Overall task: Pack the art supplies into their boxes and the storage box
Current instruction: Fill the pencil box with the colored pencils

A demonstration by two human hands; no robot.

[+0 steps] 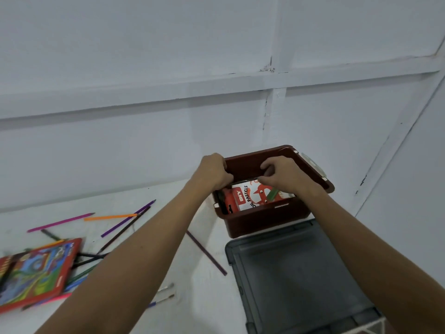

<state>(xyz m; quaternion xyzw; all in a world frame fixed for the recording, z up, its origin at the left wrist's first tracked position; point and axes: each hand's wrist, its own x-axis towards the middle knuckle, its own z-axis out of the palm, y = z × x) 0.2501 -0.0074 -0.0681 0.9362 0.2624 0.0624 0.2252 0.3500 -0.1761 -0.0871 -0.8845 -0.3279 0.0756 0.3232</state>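
Both hands are curled down inside the brown storage box (pixel 265 220), and from my seat I read them this way: my left hand (pixel 214 171) is bent over the box's left rim with its fingers tucked inside, and my right hand (pixel 283 175) hangs over the middle of the opening with fingertips drawn together. A thin dark edge runs between the two hands just under the fingers, and both seem to pinch it, but I cannot tell what that piece is.

Nearest to me, at the lower right, the grey lid (pixel 298 273) lies flat on the white table (pixel 197 285), its far edge just beside the box's near wall. At the lower left sits the red pencil box (pixel 36 276) with a bright picture on its face, blurred at its left end. Loose coloured pencils (pixel 125 221) lie scattered around and beyond it, one purple pencil (pixel 206 253) apart from the rest, between my left forearm and the lid. Two paintbrushes (pixel 163 294) lie beside my left forearm.

Farther out, inside the storage box, the oil pastels box (pixel 252 197) lies flat on the bottom, directly below my hands and partly hidden by the right one. Behind it all stands a white panelled wall (pixel 144 68).
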